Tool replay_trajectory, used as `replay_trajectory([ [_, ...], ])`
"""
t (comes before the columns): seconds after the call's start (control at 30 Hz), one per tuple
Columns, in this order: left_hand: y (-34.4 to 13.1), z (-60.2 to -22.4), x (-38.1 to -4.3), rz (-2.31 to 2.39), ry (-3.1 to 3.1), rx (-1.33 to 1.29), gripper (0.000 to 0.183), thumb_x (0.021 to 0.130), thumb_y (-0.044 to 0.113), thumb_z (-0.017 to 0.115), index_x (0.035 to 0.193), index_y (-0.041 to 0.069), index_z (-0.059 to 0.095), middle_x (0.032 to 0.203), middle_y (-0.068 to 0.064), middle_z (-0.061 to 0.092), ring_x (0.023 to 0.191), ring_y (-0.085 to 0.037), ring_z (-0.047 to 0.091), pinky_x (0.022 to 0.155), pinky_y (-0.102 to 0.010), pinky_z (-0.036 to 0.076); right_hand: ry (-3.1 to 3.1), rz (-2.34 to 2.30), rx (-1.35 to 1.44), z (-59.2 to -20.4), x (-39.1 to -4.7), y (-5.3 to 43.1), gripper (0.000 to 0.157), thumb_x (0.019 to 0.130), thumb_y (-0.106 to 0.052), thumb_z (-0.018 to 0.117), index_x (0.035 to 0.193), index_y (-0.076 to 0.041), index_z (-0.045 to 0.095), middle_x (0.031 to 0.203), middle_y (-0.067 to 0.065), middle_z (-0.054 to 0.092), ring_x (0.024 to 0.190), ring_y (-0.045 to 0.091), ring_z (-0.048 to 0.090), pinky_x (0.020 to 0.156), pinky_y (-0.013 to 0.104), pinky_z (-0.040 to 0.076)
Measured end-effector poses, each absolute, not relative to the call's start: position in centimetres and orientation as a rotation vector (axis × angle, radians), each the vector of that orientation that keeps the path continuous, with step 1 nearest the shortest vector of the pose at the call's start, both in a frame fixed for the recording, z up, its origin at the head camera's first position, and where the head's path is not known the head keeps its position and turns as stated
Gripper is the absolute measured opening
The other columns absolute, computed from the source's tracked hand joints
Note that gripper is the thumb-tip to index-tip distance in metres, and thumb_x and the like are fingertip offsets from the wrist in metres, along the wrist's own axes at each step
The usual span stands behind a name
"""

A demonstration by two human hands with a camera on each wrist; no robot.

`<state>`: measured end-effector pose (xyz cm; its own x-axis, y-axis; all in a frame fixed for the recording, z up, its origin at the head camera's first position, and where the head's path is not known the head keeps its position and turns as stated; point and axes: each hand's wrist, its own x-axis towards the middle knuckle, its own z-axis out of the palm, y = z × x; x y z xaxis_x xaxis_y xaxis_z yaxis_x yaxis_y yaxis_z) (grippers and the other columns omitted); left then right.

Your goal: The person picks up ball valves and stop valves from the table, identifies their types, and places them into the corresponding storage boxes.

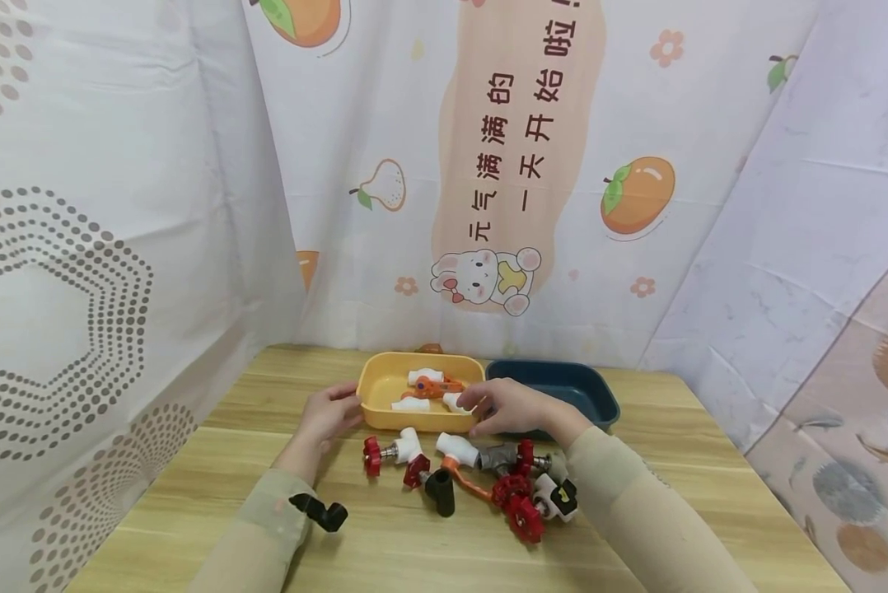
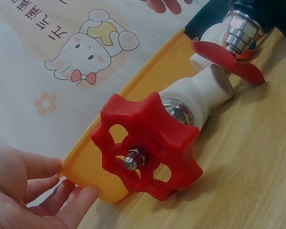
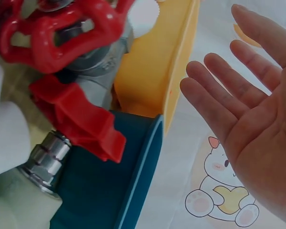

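Note:
My left hand (image 1: pixel 328 416) rests its fingertips against the left end of the yellow bin (image 1: pixel 407 422); in the left wrist view the fingers (image 2: pixel 43 164) touch its rim and corner. Inside the bin lie several white pipe fittings (image 1: pixel 411 404) and an orange-handled piece (image 1: pixel 432 387). Over the bin's right end hovers my right hand (image 1: pixel 514 405), fingers spread and loosely bent. A white fitting (image 1: pixel 453 402) lies by its fingertips. The right wrist view shows the right palm (image 3: pixel 257 138) with nothing in it. Just in front of the bin is a white valve with a red handwheel (image 2: pixel 148 148).
A dark blue bin (image 1: pixel 600 387) stands right of the yellow one. Along the front lie a grey valve (image 1: pixel 497 458), red handwheels (image 1: pixel 524 519), a white ball valve (image 1: pixel 555 498), a black elbow (image 1: pixel 441 492) and an orange lever (image 1: pixel 474 486). Patterned cloth (image 1: pixel 385 288) hangs behind the table.

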<state>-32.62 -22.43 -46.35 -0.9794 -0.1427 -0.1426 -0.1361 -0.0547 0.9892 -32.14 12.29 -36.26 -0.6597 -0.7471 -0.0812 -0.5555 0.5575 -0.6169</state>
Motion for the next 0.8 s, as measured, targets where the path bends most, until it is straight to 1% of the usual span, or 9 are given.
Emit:
replay_trajectory([
  [0.13, -22.4, -46.3, -32.6, -2.256, -2.156, 0.311, 0.045, 0.101, 0.001, 0.058, 0.145, -0.004, 0.05, 0.144, -0.026, 0.05, 0.127, -0.038, 0.055, 0.092, -0.038, 0.057, 2.444, -0.778, -1.038, -36.8, -32.2, 12.1, 0.042, 0.089, -0.017, 0.08, 0.129, -0.012, 0.067, 0.125, 0.004, 0.067, 0.114, 0.028, 0.065, 0.093, 0.04, 0.056],
  [0.27, -22.4, -46.3, -32.6, -2.255, -2.153, 0.314, 0.045, 0.101, 0.002, 0.059, 0.145, -0.004, 0.05, 0.144, -0.026, 0.05, 0.127, -0.038, 0.056, 0.092, -0.038, 0.057, 2.445, -0.738, -1.011, -37.6, -32.4, 12.1, 0.044, 0.088, -0.019, 0.081, 0.129, -0.015, 0.067, 0.125, 0.0, 0.067, 0.118, 0.029, 0.062, 0.096, 0.042, 0.055],
  [0.4, -22.4, -46.2, -32.6, -2.25, -2.153, 0.313, 0.045, 0.102, 0.003, 0.059, 0.145, -0.003, 0.05, 0.144, -0.025, 0.051, 0.127, -0.037, 0.056, 0.092, -0.037, 0.057, 2.464, -0.676, -1.0, -38.1, -32.4, 12.0, 0.045, 0.088, -0.022, 0.08, 0.131, -0.018, 0.067, 0.126, -0.002, 0.067, 0.117, 0.027, 0.061, 0.096, 0.041, 0.054],
  [0.57, -22.3, -46.2, -32.5, -2.247, -2.152, 0.321, 0.045, 0.101, 0.002, 0.059, 0.145, -0.004, 0.05, 0.144, -0.026, 0.051, 0.126, -0.038, 0.057, 0.091, -0.037, 0.057, 2.475, -0.625, -1.005, -38.3, -32.2, 11.9, 0.045, 0.088, -0.021, 0.08, 0.131, -0.016, 0.068, 0.127, 0.002, 0.067, 0.115, 0.027, 0.061, 0.096, 0.042, 0.053],
  [0.8, -22.3, -46.1, -32.4, -2.244, -2.153, 0.318, 0.045, 0.101, 0.002, 0.059, 0.145, -0.004, 0.05, 0.144, -0.026, 0.051, 0.125, -0.037, 0.057, 0.094, -0.039, 0.056, 2.457, -0.631, -0.956, -39.0, -32.3, 11.8, 0.048, 0.086, -0.021, 0.082, 0.131, -0.018, 0.068, 0.127, -0.001, 0.067, 0.113, 0.026, 0.06, 0.095, 0.039, 0.053],
])
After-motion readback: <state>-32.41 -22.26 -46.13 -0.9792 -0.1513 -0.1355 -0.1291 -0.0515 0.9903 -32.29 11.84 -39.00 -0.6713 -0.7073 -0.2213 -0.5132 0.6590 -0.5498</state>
